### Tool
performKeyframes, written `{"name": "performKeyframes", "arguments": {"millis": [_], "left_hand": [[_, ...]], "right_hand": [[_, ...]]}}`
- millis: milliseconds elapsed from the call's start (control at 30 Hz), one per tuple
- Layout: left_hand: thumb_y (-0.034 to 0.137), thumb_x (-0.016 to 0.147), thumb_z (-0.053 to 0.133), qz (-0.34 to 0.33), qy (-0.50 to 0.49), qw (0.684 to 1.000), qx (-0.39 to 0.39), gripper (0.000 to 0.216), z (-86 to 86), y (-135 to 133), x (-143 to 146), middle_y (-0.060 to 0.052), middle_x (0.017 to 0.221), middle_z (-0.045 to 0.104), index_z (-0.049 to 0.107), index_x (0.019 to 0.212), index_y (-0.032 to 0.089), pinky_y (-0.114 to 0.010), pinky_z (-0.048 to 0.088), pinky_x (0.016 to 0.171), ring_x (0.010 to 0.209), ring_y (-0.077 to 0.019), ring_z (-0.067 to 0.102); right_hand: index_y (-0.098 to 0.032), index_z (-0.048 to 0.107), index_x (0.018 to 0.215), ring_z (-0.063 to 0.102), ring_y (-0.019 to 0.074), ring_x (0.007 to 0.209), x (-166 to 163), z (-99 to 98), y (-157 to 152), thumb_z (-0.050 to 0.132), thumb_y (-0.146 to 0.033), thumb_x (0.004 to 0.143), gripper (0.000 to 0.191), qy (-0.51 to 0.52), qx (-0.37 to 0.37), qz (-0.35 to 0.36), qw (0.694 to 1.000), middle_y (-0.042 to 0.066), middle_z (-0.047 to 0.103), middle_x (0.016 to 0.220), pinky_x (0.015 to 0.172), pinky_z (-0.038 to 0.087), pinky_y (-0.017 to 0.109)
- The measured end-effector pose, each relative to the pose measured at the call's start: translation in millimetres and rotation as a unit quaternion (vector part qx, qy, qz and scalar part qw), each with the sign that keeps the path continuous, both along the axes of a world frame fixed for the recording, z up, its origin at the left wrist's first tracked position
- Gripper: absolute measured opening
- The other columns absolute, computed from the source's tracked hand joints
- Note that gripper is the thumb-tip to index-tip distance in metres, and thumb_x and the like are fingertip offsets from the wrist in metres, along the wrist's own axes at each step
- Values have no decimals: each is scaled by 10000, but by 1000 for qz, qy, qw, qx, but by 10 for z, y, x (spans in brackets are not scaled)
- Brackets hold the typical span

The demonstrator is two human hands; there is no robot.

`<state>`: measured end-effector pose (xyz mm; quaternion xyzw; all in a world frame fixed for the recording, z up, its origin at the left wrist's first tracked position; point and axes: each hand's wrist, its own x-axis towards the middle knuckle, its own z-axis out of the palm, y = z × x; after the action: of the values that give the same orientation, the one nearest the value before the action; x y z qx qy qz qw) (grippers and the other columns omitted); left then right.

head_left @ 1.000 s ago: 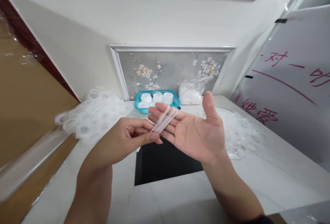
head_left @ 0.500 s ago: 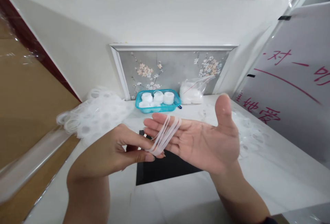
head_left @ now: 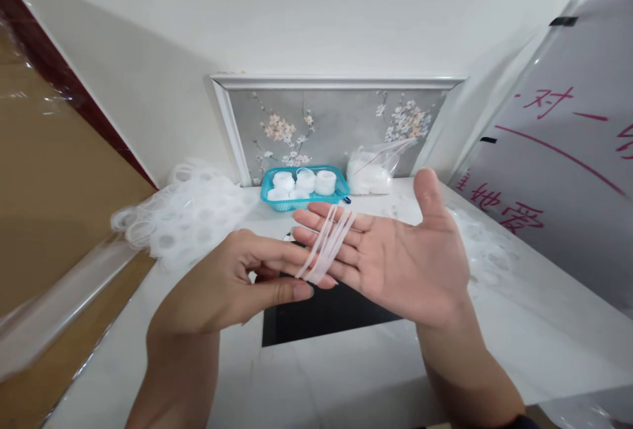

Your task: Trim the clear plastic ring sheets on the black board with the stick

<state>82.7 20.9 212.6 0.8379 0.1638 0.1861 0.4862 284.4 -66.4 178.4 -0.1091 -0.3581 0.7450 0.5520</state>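
Holding thin white bands stretched between two hands, off the surface, over the black panel mid-table. Right hand: flat, palm to camera, fingers extended and pointing left, thumb up and apart. Bands run across its fingers, touching them; back of the loop hidden. Flat fingers likely act as a former, keeping strands side by side. Left hand: fingers and thumb bunched at the bands' lower end; pinched or hooked, can't tell. Its pull probably keeps the strands taut. Hands overlap at the fingers, palms apart. Both forearms come in from the front edge; left wrist bends sharply inward, right forearm angles up and left. Blue basket with white rolls sits by the back edge, clear bag just right of it, probably parked out of the arms' way. Ring pile at back left corner; looser pile toward right edge, partly hidden by the right hand.
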Motion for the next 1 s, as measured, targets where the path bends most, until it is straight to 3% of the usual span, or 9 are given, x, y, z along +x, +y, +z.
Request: {"name": "performKeyframes", "arguments": {"millis": [200,433,733,833,933,1000], "left_hand": [[170,743,804,18,-20,994,-109,185,-112,11,83,-5,731,768,817,895,274,-157,511,505,619,-128,688],[188,793,778,6,-30,993,-113,128,-172,20,88,-12,813,786,816,890,264,-226,594,715,820,-181,742],[236,831,724,-18,-38,984,-172,95,-127,-3,126,-38,806,783,804,878,217,-225,564,668,783,-178,732],[262,841,699,-12,-12,990,-139,113,-99,-8,128,-31,778,771,795,875,211,-187,482,533,661,-139,682],[300,841,704,29,29,999,-31,122,-145,2,141,-5,763,749,787,872,215,-175,367,450,520,-80,549],[305,853,692,84,44,994,59,122,-206,10,172,26,709,712,785,864,227,-177,316,438,479,-59,462]], "right_hand": [[-186,590,1283,422,277,1425,77,-3,23,374,-696,894,676,-60,11,-21,998,103,494,1510,1200,296,492],[-207,581,1279,431,264,1418,97,17,12,356,-671,902,639,-81,7,-13,997,81,523,1486,1194,296,483],[-191,540,1326,350,296,1461,95,-17,98,289,-769,866,781,-108,-15,-15,994,108,492,1504,1194,253,522],[-205,588,1293,375,311,1444,102,-23,101,320,-795,850,786,-111,-5,-27,993,103,531,1468,1184,275,540],[-206,682,1180,413,318,1418,91,-41,99,341,-800,853,759,-107,5,-64,992,98,590,1410,1181,302,534],[-236,732,1094,408,307,1425,67,-66,104,406,-732,892,627,-135,21,-113,984,71,641,1353,1186,299,531]]}}
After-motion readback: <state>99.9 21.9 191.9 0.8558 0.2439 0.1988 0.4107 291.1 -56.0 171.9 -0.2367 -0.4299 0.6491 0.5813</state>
